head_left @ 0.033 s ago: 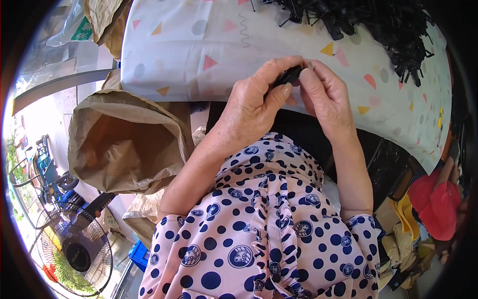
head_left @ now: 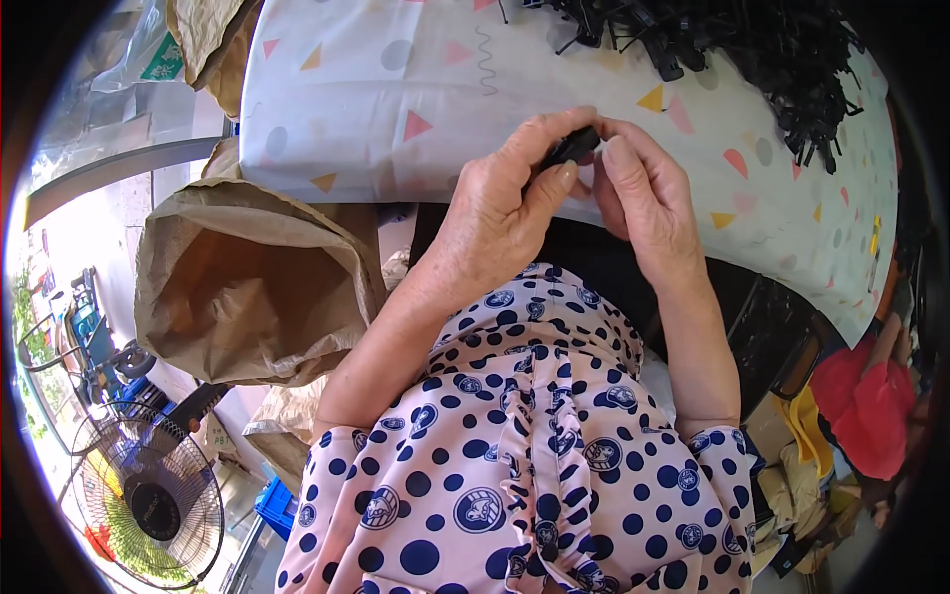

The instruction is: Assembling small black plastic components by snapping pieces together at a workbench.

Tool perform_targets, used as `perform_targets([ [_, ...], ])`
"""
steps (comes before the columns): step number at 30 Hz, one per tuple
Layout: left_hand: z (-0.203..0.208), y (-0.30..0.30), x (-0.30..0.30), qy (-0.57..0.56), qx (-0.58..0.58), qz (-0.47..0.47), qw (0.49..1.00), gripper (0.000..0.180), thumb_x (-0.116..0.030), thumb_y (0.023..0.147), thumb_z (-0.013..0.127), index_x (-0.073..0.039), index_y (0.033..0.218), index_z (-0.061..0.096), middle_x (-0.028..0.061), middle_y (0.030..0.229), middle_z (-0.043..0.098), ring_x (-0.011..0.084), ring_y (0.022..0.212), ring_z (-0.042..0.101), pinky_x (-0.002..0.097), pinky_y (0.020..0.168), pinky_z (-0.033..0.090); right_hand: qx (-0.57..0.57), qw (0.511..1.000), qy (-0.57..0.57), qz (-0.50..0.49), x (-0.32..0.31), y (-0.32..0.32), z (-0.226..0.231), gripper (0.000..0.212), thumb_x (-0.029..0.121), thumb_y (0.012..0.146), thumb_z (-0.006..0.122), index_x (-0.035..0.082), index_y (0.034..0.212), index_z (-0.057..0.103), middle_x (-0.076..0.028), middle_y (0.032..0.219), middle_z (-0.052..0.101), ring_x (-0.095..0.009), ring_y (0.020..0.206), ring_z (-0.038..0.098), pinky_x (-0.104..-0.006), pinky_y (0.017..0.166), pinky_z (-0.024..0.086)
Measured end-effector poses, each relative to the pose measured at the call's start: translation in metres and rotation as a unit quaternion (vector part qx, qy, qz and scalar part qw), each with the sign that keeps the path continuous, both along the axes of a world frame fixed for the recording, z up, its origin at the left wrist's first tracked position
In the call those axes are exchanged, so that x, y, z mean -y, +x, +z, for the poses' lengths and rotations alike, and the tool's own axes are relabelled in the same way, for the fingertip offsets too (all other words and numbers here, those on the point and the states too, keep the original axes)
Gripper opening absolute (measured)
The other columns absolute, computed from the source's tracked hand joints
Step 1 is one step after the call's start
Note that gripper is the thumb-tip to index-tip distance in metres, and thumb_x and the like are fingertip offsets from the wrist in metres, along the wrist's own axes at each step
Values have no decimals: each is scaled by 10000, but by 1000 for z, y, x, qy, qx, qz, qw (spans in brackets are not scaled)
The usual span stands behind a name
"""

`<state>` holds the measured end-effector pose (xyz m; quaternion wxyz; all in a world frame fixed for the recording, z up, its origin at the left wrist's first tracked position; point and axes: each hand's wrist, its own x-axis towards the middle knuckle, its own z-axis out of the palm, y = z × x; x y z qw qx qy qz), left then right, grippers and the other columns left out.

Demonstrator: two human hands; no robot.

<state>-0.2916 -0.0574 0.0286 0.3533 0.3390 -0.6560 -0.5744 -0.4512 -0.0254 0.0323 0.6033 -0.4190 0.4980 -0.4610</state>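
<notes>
Above the near edge of the table, my left hand (head_left: 507,188) is closed round a small black plastic piece (head_left: 577,146), pinched between thumb and forefinger. Part of the piece is hidden by the fingers, so its kind cannot be told. My right hand (head_left: 648,193) is close beside it, thumb and bent forefinger together at the right end of the piece. Whatever sits between those right fingertips is too small or hidden to name. On the far right of the table lies a heap of similar-looking black plastic parts (head_left: 732,59).
A patterned white cloth (head_left: 356,129) covers the table. To the left, an open brown paper sack (head_left: 257,213) stands against the table's near edge. A fan (head_left: 148,505) is at lower left, by a blue crate (head_left: 277,507). Red cloth (head_left: 871,416) hangs at right.
My right thumb has shifted slightly up and away from the black piece, leaving more of its end visible. A small pale tip seen by the right fingertips before no longer shows.
</notes>
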Motion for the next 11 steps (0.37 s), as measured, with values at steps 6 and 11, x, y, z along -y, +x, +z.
perform_targets([
  [6, 3, 0, 2, 19, 48, 71, 996, 376, -11, 943, 481, -54, 1317, 485, -34, 828, 535, 8, 592, 398, 151, 511, 345, 54, 997, 44, -42, -1, 23, 5, 440, 325, 1012, 396, 13, 1321, 418, 57, 597, 387, -17, 445, 296, -184, 389, 197],
  [11, -2, 0, 2, 7, 22, 76, 997, 375, -34, 953, 488, -64, 1326, 485, -23, 890, 571, 4, 608, 400, 147, 527, 350, 64, 995, 57, -48, 3, 29, 3, 414, 306, 1009, 411, 47, 1331, 419, 61, 601, 391, -20, 446, 297, -178, 391, 218],
])
